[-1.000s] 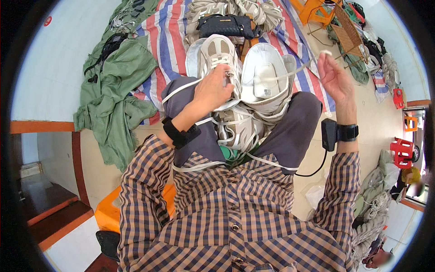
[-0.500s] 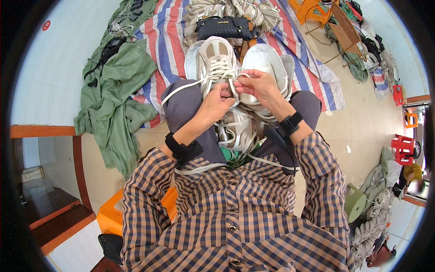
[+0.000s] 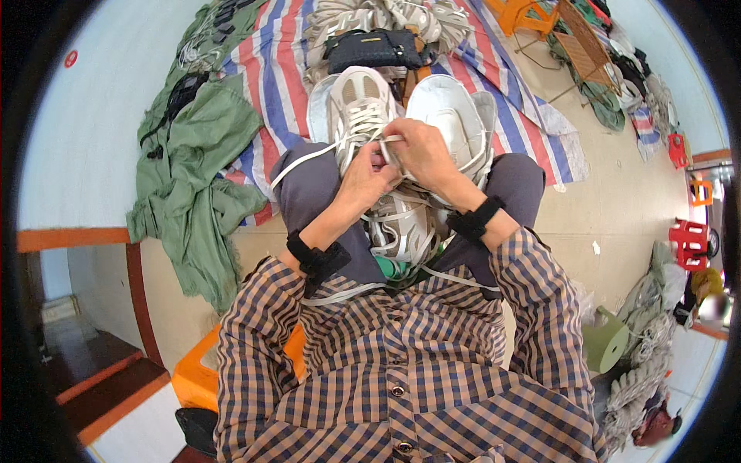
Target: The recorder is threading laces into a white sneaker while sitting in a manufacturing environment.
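Observation:
A beige and white sneaker lies between my knees, toe pointing away, with white shoelaces crossing its front. My right hand pinches a lace beside the eyelets on the shoe's right side. Curled at the near end of the same sneaker, my left hand grips its edge; the fingertips are partly hidden. One loose lace end runs left over my knee. In my lap, just below the hands, is another laced sneaker. Pale shoe uppers stand to the right of the first sneaker.
Beyond the shoes, a black handbag sits before a pile of shoe pieces on a striped sheet. Green cloth lies at left. An orange stool is beside me. A green spool and a folding chair are at right.
My right hand has shifted left and slightly down, closer to my left hand, with the lace in its fingers. My left hand stays at the sneaker. The whole view has moved slightly.

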Motion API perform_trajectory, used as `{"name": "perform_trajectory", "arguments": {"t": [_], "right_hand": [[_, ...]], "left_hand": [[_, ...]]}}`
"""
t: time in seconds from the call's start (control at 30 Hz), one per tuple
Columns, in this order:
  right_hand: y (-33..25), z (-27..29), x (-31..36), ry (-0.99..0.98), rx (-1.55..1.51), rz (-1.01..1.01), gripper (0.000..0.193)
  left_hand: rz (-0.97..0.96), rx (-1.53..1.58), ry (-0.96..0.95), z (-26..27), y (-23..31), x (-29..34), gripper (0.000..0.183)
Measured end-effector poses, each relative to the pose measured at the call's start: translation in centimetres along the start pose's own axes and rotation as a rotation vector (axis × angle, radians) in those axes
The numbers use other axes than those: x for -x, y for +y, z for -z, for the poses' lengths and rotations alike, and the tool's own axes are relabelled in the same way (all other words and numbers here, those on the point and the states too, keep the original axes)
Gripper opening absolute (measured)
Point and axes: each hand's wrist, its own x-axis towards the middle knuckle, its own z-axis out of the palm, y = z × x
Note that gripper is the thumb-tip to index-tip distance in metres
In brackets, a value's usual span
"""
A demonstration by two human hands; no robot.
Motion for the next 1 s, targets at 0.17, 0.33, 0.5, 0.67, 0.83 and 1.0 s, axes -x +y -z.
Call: {"name": "perform_trajectory", "arguments": {"t": [0.17,0.33,0.5,0.67,0.83,1.0], "right_hand": [[0.0,0.6,-0.3,-0.075,-0.404,-0.389,0.018],[1.7,-0.4,0.2,0.014,-0.830,-0.545,0.018],[1.5,-0.2,0.3,-0.015,-0.728,-0.551,0.020],[0.1,0.3,0.2,0.023,-0.328,-0.404,0.019],[-0.7,0.3,0.1,0.017,-0.140,-0.124,0.019],[-1.0,0.0,-0.6,-0.107,-0.141,-0.158,0.021]], "left_hand": [[0.039,0.071,0.047,0.0,0.2,-0.1,0.046],[0.075,-0.044,0.071,-0.4,0.6,-0.6,0.039],[0.012,-0.054,0.063,-0.3,0.0,-0.7,0.039],[-0.047,-0.074,0.088,-0.5,-0.3,-0.8,0.043],[-0.099,0.034,0.098,-0.8,-0.8,-1.2,0.050],[-0.125,-0.095,0.097,0.1,-2.1,-1.5,0.053]]}}
